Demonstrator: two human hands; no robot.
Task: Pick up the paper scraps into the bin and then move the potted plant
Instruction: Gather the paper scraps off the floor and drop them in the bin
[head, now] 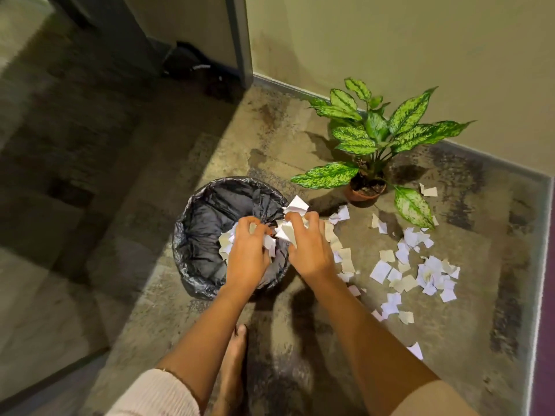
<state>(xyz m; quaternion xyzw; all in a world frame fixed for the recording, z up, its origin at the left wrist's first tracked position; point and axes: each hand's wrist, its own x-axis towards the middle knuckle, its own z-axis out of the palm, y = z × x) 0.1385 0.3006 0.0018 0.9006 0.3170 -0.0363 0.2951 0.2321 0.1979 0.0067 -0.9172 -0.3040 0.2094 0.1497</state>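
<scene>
Both hands, left and right, are clutching paper scraps over the bin; potted plant is sitting beyond, near the wall.

The left grip and right grip are crowding the near-right part of the bin mouth, both clutching paper scraps; the far-left part of the mouth is staying open to you. Loose scraps are littering the floor to the right. The potted plant is standing just beyond the bin, its leaves overhanging the nearest scraps, and the wall is closing off the space behind it. Your bare foot is resting near the bin's near side.
</scene>
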